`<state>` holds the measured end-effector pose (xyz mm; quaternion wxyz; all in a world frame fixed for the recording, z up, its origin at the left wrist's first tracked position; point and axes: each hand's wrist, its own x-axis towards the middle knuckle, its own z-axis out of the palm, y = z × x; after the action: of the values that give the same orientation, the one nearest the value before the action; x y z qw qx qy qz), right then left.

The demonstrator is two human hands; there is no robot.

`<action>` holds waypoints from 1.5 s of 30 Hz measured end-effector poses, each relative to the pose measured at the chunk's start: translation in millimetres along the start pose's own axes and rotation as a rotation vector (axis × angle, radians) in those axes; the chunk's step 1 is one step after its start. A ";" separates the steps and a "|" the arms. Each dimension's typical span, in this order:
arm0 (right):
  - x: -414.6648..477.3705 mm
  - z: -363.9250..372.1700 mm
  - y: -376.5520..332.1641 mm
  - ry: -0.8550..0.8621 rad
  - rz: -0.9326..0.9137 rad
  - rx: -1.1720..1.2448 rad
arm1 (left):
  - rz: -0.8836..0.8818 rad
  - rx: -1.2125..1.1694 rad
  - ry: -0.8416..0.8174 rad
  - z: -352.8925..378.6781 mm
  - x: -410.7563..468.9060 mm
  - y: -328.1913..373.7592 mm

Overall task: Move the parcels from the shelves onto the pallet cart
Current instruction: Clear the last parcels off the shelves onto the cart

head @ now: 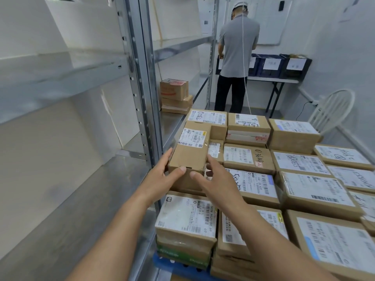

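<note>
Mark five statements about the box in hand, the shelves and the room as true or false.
1. Both the left hand and the right hand hold the long brown box. True.
2. No parcels are left on the shelves. False: a small stack of parcels sits on a shelf further along.
3. The labelled parcels lie stacked on the cart. True.
4. The white chair stands left of the shelves. False: it is at the right, beyond the cart.
5. Another person stands at the table, back to the camera. True.
</note>
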<state>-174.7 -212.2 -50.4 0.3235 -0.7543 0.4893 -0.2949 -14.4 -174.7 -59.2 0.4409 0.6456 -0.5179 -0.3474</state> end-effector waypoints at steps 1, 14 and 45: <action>-0.8 -2.0 0.0 0.005 -0.004 -0.007 | 0.005 0.000 0.017 0.5 -2.0 0.6; -61.4 -16.7 -1.2 0.136 -0.273 -0.215 | 0.086 0.258 0.444 23.1 -107.1 12.6; -359.3 33.9 -9.6 0.001 -1.109 -0.294 | -0.450 0.936 0.892 109.6 -487.6 -6.6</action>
<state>-268.4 131.4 -109.9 0.0118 -0.9352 0.0563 -0.3495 -219.6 278.3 -109.9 0.2037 0.9415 -0.2355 0.1288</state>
